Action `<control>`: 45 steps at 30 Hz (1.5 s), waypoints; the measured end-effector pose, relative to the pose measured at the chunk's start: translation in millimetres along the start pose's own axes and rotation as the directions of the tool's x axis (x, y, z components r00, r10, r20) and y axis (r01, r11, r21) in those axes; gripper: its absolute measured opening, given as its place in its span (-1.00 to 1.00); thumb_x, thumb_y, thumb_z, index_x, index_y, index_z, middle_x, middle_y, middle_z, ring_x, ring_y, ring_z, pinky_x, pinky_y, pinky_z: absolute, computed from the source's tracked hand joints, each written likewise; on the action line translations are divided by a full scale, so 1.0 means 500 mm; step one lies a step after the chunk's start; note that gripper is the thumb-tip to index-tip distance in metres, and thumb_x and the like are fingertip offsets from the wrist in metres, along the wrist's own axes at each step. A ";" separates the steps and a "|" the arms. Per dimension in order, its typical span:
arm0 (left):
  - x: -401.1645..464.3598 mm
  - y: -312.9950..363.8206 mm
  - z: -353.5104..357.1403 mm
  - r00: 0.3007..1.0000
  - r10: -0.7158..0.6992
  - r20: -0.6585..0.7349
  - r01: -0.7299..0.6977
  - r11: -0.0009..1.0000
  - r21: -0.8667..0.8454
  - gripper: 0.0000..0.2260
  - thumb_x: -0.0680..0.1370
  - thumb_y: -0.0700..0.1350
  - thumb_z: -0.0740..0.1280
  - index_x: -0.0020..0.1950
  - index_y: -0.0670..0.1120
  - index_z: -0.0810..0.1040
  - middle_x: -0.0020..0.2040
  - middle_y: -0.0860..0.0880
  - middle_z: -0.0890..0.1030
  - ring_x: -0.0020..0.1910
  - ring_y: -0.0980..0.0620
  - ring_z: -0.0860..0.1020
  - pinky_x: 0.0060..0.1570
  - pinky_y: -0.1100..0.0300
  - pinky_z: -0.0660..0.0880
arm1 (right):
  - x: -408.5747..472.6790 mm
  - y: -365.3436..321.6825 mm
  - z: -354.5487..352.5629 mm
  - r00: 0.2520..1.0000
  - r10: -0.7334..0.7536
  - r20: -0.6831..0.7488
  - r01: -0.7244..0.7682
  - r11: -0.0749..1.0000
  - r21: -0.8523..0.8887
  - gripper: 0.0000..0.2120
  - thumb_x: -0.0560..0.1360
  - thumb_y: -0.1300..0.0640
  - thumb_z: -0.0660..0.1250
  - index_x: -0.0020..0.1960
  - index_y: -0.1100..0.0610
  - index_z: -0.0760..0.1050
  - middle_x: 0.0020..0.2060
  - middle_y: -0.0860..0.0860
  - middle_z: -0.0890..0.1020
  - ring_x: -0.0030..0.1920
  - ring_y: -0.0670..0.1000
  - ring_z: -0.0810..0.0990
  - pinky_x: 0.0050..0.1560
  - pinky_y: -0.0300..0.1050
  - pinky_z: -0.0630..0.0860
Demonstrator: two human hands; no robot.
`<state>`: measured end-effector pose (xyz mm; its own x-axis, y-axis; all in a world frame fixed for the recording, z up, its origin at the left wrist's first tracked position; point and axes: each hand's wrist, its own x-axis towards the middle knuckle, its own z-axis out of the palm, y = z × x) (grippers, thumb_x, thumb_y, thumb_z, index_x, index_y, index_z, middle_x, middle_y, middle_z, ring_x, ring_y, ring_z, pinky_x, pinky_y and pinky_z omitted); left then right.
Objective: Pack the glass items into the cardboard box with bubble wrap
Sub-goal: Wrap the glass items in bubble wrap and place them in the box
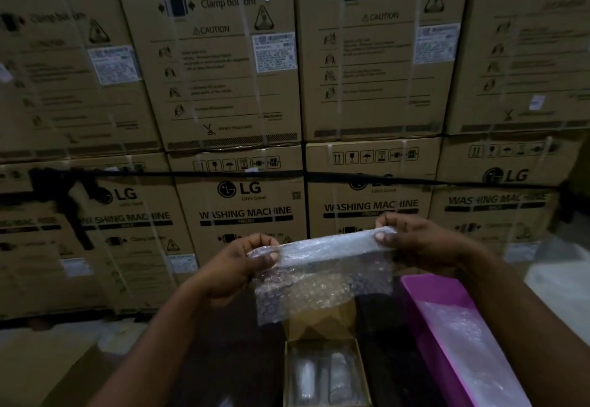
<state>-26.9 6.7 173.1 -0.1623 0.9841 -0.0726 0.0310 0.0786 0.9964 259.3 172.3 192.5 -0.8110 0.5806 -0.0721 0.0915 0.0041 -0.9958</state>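
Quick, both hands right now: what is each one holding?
Left hand: closed, pinching the left top corner of the bubble wrap sheet.
Right hand: closed, pinching the right top corner of the same sheet.

Left hand (238,263) and right hand (412,240) pinch top corners of bubble wrap sheet (322,275), stretched between them. Below the grip: open cardboard box (359,371) holding two wrapped glass items (322,374). Pink tray (424,288) right.
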 end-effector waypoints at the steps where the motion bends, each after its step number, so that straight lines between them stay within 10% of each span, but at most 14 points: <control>1: 0.000 0.000 0.000 1.000 0.008 0.011 -0.007 1.000 -0.025 -0.85 0.47 -0.24 0.38 0.03 -0.14 0.54 -0.07 -0.17 0.62 -0.12 -0.14 0.55 -0.12 -0.01 0.51 | 0.001 0.004 -0.003 1.000 -0.005 0.026 0.002 0.995 0.097 -0.84 0.45 0.28 0.35 -0.03 0.20 0.40 -0.05 0.17 0.52 -0.18 0.07 0.60 -0.28 -0.13 0.61; 7: -0.002 0.012 -0.008 1.000 0.007 0.018 -0.006 0.998 -0.056 -0.66 0.38 -0.29 0.42 0.14 -0.19 0.55 -0.04 -0.15 0.66 -0.11 -0.07 0.60 -0.11 0.10 0.55 | 0.002 0.014 -0.031 1.000 0.018 0.021 -0.022 0.978 0.207 -0.48 0.22 0.42 0.52 0.16 0.34 0.50 -0.01 0.23 0.61 -0.08 0.14 0.64 -0.14 -0.10 0.65; 13: 0.001 0.014 -0.001 1.000 0.000 0.019 0.002 0.996 -0.092 -0.88 0.44 -0.25 0.34 -0.03 -0.16 0.54 -0.12 -0.16 0.65 -0.17 -0.07 0.61 -0.25 0.15 0.59 | 0.000 0.015 -0.030 0.998 -0.018 -0.063 0.038 0.942 0.333 -0.82 0.37 0.41 0.26 -0.05 0.31 0.52 -0.12 0.20 0.64 -0.24 0.04 0.67 -0.30 -0.21 0.62; 22: -0.007 0.011 -0.022 0.992 0.034 0.123 -0.021 0.995 -0.102 -0.91 0.28 -0.16 0.46 -0.24 -0.08 0.65 -0.15 -0.19 0.54 -0.20 -0.08 0.49 -0.21 0.10 0.50 | 0.008 0.008 -0.040 0.998 -0.040 0.046 0.018 0.909 0.416 -0.76 0.39 0.17 0.30 -0.07 0.35 0.54 -0.23 0.23 0.61 -0.43 0.01 0.60 -0.44 -0.24 0.58; 27: -0.008 0.020 -0.022 0.998 0.040 0.042 -0.041 0.999 0.018 -0.59 0.28 0.19 0.54 -0.22 -0.14 0.61 -0.13 -0.23 0.56 -0.12 -0.18 0.52 -0.13 0.04 0.52 | 0.011 0.009 -0.028 0.996 -0.051 -0.075 0.062 0.987 0.146 -0.58 0.25 0.01 0.58 -0.07 0.23 0.51 -0.16 0.11 0.62 -0.28 0.00 0.61 -0.36 -0.23 0.57; 29: -0.003 0.024 -0.004 0.992 0.100 -0.077 -0.099 0.995 0.020 -0.68 0.36 0.05 0.50 -0.12 -0.17 0.55 -0.15 -0.17 0.59 -0.21 -0.05 0.60 -0.18 0.11 0.56 | 0.016 0.007 -0.019 0.990 -0.089 -0.111 0.101 0.989 0.108 -0.77 0.39 0.23 0.41 0.02 0.20 0.48 -0.06 0.13 0.55 -0.27 -0.03 0.61 -0.34 -0.22 0.57; 33: 0.006 0.024 0.006 0.964 0.171 -0.202 -0.197 0.974 -0.116 -0.50 0.36 -0.28 0.43 0.27 -0.02 0.45 -0.08 -0.13 0.62 -0.18 0.02 0.64 -0.22 0.22 0.59 | 0.020 -0.001 -0.011 0.979 -0.139 -0.150 0.159 0.978 0.135 -0.53 0.37 0.38 0.37 0.26 0.14 0.46 0.06 0.21 0.54 -0.23 -0.01 0.63 -0.29 -0.21 0.60; 41: 0.002 0.009 -0.004 0.999 0.051 0.010 -0.045 0.950 -0.311 -0.63 0.54 -0.18 0.33 0.31 -0.26 0.42 0.22 -0.31 0.56 0.20 -0.26 0.55 0.16 -0.10 0.54 | 0.015 0.007 -0.007 0.998 -0.035 -0.048 0.049 0.946 0.320 -0.54 0.39 0.16 0.48 0.23 0.23 0.43 -0.01 0.23 0.61 -0.12 0.14 0.62 -0.17 -0.01 0.64; 45: 0.002 0.012 0.011 0.999 0.042 -0.001 -0.039 0.911 -0.411 -0.73 0.55 -0.25 0.28 0.23 -0.27 0.43 0.21 -0.32 0.54 0.11 -0.24 0.61 -0.06 0.03 0.63 | 0.014 0.013 -0.011 0.998 -0.064 -0.003 0.061 0.926 0.372 -0.43 0.11 0.21 0.66 0.03 0.17 0.49 -0.01 0.23 0.64 -0.07 0.19 0.64 -0.21 -0.07 0.66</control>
<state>-21.6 9.1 178.6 -0.1621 0.9863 -0.0304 -0.3713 -0.0324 0.9280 257.2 180.9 185.9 -0.8131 0.5820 -0.0082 -0.1792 -0.2637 -0.9478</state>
